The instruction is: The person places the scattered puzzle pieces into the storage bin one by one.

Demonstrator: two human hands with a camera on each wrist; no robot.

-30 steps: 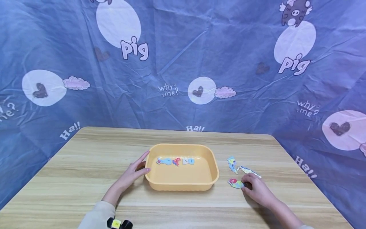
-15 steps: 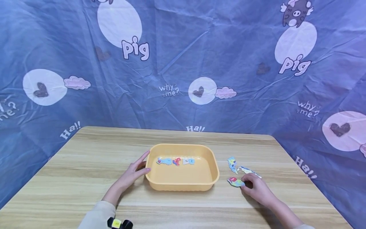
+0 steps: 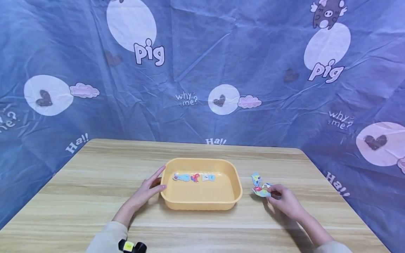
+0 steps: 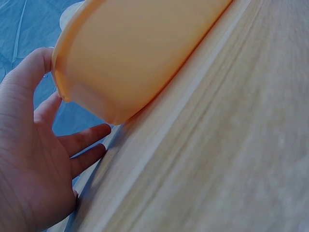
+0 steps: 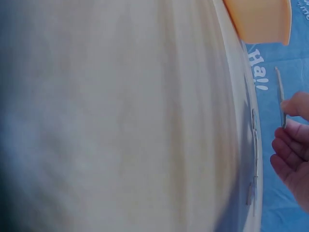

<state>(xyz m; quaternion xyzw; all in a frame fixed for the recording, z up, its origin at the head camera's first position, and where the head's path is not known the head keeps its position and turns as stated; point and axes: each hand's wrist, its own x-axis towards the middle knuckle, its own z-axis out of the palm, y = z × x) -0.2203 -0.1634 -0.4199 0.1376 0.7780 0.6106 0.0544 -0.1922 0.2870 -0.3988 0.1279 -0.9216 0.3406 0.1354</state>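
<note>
Between thumb and fingers, my right hand (image 3: 286, 201) pinches a flat printed cutout (image 3: 261, 192) in red, green and blue. The right wrist view shows this cutout edge-on as a thin strip (image 5: 281, 92), raised off the table. Behind it lie a blue-yellow cutout (image 3: 255, 178) and a white-blue cutout (image 3: 266, 185), partly hidden by the held one and the hand. My left hand (image 3: 146, 191) touches the left rim of a yellow-orange plastic tray (image 3: 202, 203) with thumb and index finger spread. Its other fingers extend under the tray's side in the left wrist view.
Inside the tray, near its back wall, lie a light-blue cutout (image 3: 181, 177), a red one (image 3: 195, 178) and a white-and-blue one (image 3: 208, 178). The wooden table (image 3: 202, 232) ends at a blue printed cloth (image 3: 196, 52) behind and on both sides.
My right hand has lifted the red-green cutout off the table, and it now overlaps the cutouts behind it in the head view. My left hand and the tray have stayed put.
</note>
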